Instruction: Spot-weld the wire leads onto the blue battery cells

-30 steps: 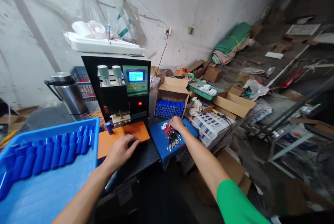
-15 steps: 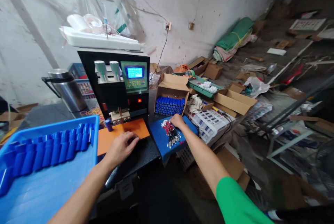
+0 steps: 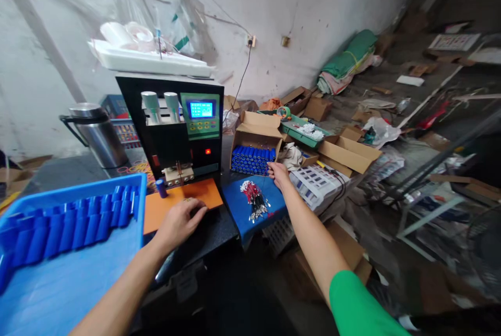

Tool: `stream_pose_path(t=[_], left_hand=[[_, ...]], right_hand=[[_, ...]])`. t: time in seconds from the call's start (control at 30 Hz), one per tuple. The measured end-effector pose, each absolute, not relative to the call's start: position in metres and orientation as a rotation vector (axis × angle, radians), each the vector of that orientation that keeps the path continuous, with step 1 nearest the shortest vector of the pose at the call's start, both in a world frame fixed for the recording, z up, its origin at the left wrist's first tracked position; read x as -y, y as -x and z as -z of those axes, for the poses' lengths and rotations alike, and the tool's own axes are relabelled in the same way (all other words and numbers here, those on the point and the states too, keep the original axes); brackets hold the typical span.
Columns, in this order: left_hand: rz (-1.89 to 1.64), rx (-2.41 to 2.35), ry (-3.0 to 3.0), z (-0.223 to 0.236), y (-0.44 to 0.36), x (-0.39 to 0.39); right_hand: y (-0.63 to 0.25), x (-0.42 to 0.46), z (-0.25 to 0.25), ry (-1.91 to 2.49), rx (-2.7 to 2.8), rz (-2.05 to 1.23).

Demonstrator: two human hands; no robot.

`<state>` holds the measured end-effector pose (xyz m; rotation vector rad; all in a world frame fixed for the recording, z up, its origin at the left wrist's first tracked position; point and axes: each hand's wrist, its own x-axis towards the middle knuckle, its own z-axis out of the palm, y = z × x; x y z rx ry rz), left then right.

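Observation:
My left hand rests on the front of an orange board, fingers bent and thumb apart, with nothing visible in it. A blue cylindrical cell stands upright on that board, left of the electrodes of a black spot welder. My right hand is at the front right corner of a cardboard box of stacked blue cells. Its fingers are pinched together; what they hold, if anything, is too small to tell. Below it, a bundle of red and black wire leads lies on a blue cloth.
A blue tray with rows of blue cells is at left. Behind it stands a steel jug. Right of the box are a white plastic crate, a green tray and an open cardboard box. Clutter covers the floor at right.
My right hand has moved from the wire leads up and right to the corner of the box of cells. My left hand stays on the orange board. The welder's screen reading differs.

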<state>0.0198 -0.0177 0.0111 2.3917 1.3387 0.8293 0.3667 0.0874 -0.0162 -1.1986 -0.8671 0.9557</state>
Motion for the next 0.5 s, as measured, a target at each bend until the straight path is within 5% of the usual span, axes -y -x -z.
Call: stream_pose_path(t=[0.5], left_hand=[[-0.938, -1.307, -2.28, -0.008, -0.023, 0.02]], right_hand=[[-0.305, -0.062, -0.022, 0.793, 0.702, -1.124]])
